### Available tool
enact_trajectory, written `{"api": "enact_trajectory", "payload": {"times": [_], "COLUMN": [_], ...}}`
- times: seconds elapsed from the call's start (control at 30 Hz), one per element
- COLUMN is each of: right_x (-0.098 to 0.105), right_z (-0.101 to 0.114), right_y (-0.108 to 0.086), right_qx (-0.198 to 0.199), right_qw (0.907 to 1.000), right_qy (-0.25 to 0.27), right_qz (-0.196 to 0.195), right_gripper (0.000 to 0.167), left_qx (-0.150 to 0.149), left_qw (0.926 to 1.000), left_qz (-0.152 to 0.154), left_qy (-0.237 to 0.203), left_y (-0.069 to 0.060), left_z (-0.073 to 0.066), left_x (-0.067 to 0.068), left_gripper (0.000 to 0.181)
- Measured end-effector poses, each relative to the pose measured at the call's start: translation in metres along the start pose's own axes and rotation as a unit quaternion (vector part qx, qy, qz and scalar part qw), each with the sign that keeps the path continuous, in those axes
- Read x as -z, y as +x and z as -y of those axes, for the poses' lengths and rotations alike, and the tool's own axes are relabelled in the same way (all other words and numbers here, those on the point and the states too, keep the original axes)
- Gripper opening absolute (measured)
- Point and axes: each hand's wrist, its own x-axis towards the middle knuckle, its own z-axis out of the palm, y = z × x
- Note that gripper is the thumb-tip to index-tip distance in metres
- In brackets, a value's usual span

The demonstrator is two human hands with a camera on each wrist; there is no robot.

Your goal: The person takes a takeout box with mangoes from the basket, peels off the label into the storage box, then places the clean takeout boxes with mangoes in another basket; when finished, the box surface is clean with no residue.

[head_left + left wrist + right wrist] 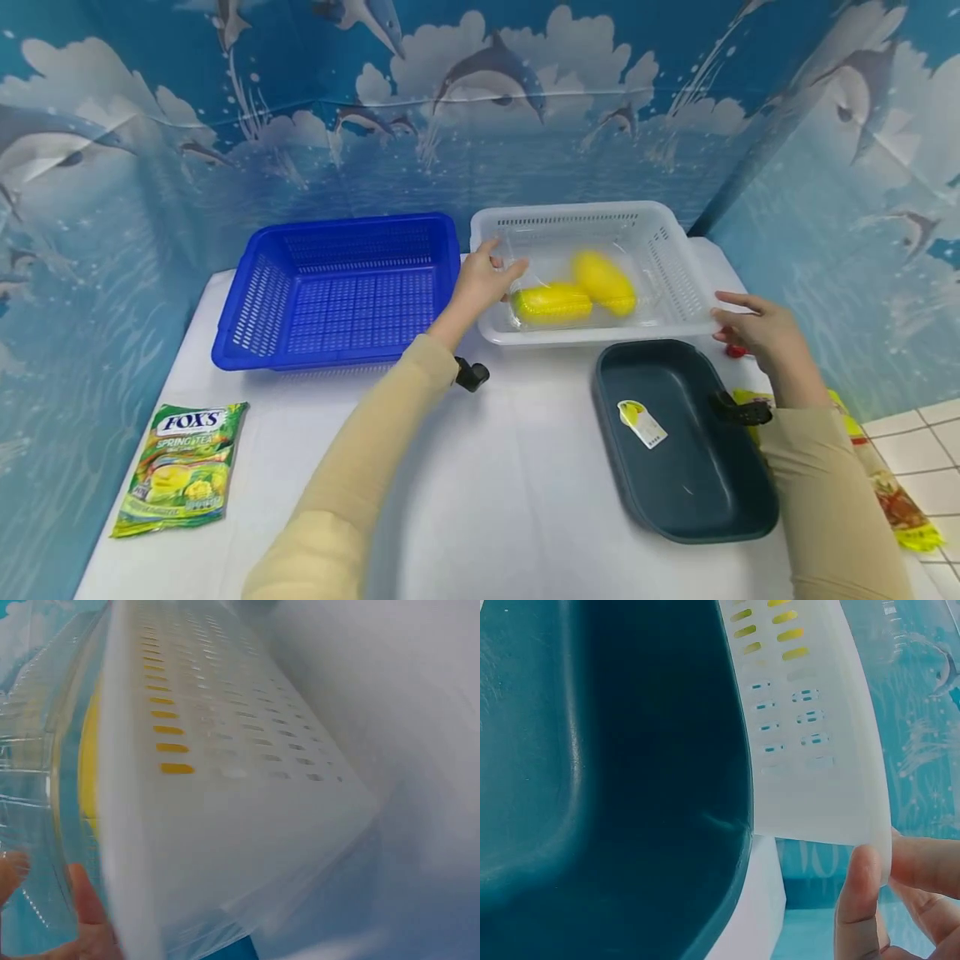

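Note:
A white plastic basket [600, 335] stands at the back right of the table. Inside it is a clear plastic container [525, 242] with a corn-like yellow piece [551, 304] and a smooth yellow oval piece [603, 282]. My left hand [483, 279] reaches over the basket's left side, thumb and fingers spread beside the clear container; whether they touch it I cannot tell. At the basket's front right corner my right hand [761, 333] pinches the rim [881, 802] between thumb and fingers.
Left of the white basket is a blue basket [255, 362]. A dark teal tub [697, 467] with a label sits in front of the white one. A green candy bag [183, 467] lies at left. Beside the right forearm are a yellow packet [900, 504] and a small red object [736, 351].

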Motion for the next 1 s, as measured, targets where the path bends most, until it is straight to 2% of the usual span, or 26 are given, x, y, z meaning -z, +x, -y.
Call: {"api": "enact_trajectory", "payload": {"times": [0.17,0.23,0.33,0.43,0.63,0.8,1.0], "right_x": [-0.002,-0.002,-0.003,-0.003,-0.004,-0.002,-0.001], "right_z": [0.002,0.004,0.007,0.008,0.008,0.007,0.003], "right_y": [0.0,0.001,0.002,0.002,0.002,0.001,-0.003], "right_qx": [0.012,0.014,0.018,0.021,0.021,0.008,0.006], "right_qw": [0.9998,0.9998,0.9997,0.9996,0.9996,0.9998,0.9998], "right_qy": [0.0,-0.002,-0.002,0.0,-0.002,0.007,-0.016], "right_qz": [0.016,0.016,0.017,0.016,0.017,0.015,0.005], "right_gripper": [0.069,0.069,0.069,0.068,0.069,0.069,0.069], "left_qx": [0.023,0.022,0.012,-0.008,-0.035,-0.051,-0.077], "left_qw": [0.9995,0.9993,0.998,0.9957,0.9946,0.9964,0.9957], "left_qz": [-0.003,-0.008,-0.013,-0.003,0.024,0.022,0.026], "left_qy": [0.02,0.029,0.061,0.092,0.094,0.064,0.045], "left_y": [0.0,-0.001,-0.003,-0.005,-0.012,-0.026,-0.057], "left_z": [0.003,0.004,0.003,0.001,-0.002,-0.001,0.009], "left_x": [-0.003,-0.002,0.0,0.0,0.002,0.01,0.026], "left_gripper": [0.073,0.071,0.067,0.062,0.055,0.048,0.041]}}
